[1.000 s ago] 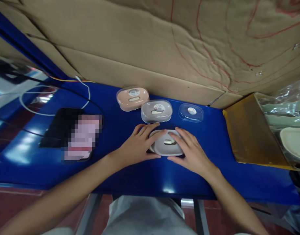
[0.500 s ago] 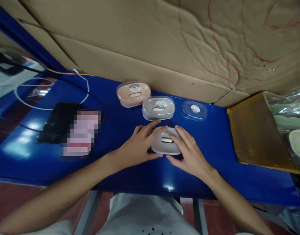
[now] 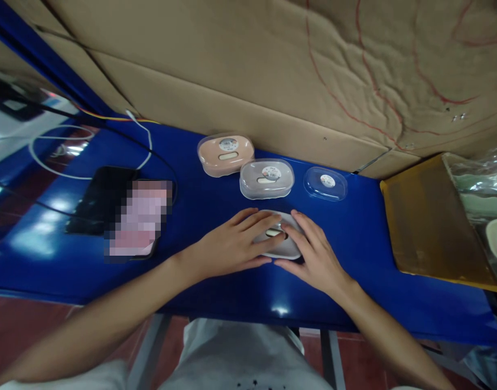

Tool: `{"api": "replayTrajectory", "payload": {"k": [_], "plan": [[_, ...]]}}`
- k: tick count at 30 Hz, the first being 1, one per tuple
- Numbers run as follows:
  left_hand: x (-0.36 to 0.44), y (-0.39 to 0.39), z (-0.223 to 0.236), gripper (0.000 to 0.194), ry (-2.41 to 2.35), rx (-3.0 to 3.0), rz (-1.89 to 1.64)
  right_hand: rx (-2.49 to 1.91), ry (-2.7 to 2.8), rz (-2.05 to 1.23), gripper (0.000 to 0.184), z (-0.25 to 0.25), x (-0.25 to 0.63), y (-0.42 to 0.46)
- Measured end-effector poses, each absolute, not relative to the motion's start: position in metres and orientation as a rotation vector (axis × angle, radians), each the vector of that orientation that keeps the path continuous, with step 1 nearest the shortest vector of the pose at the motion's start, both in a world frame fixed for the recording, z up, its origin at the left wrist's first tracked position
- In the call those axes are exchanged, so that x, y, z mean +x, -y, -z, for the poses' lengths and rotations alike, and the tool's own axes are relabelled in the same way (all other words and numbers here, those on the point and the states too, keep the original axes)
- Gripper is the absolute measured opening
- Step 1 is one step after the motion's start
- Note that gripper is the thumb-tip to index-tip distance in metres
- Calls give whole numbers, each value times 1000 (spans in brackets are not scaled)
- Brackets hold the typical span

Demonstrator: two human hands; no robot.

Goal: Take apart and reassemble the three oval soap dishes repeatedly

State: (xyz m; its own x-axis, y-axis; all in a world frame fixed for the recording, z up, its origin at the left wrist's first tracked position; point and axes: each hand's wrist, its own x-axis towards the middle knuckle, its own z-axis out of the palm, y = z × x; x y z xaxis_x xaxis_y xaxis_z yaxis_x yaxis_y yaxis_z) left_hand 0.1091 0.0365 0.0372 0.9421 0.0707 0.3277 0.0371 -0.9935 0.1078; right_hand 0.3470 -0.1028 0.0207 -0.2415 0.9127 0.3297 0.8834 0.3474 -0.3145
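Observation:
A pale grey oval box with a small cream-coloured bar in a dark slot on top lies on the blue table. My left hand rests over its left part, fingers stretched across the top and thumb by the near edge. Around the right end curves my right hand, its fingers on the top and far side and its thumb at the near edge. Just behind sit a grey box under a clear cover and a peach box under a clear cover. To their right lies a loose clear cover with a round sticker.
On the left lie a phone with a blurred-out screen and a black flat device, near white and black cables. A cardboard box holding plastic-wrapped pieces stands on the right. Brown cardboard lines the back of the blue table.
My left hand has shifted from the box's left edge onto its top, with the fingers flatter over the slot. My right hand has stayed at the right end. The view has moved slightly.

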Motion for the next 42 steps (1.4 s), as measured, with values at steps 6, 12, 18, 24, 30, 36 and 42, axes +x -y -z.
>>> {"api": "replayTrajectory", "payload": {"k": [6, 12, 18, 24, 30, 36, 42], "plan": [[107, -38, -41, 45, -92, 2950, -480, -1495, 2195, -231, 79, -24, 357, 101], [107, -38, -40, 32, -141, 2906, -484, -1596, 2059, -254, 72, -29, 381, 98], [107, -40, -40, 35, -120, 2862, -502, -1526, 2166, -344, 86, -24, 370, 97], [106, -42, -41, 36, -124, 2819, -525, -1494, 2123, -305, 85, -19, 366, 96], [107, -44, -39, 28, -131, 2800, -570, -1494, 2133, -271, 81, -20, 365, 96], [108, -47, -34, 32, -141, 2727, -611, -1491, 2188, -216, 68, -19, 367, 95], [108, -47, -36, 32, -146, 2774, -594, -1496, 2202, -190, 67, -20, 367, 96]]}}
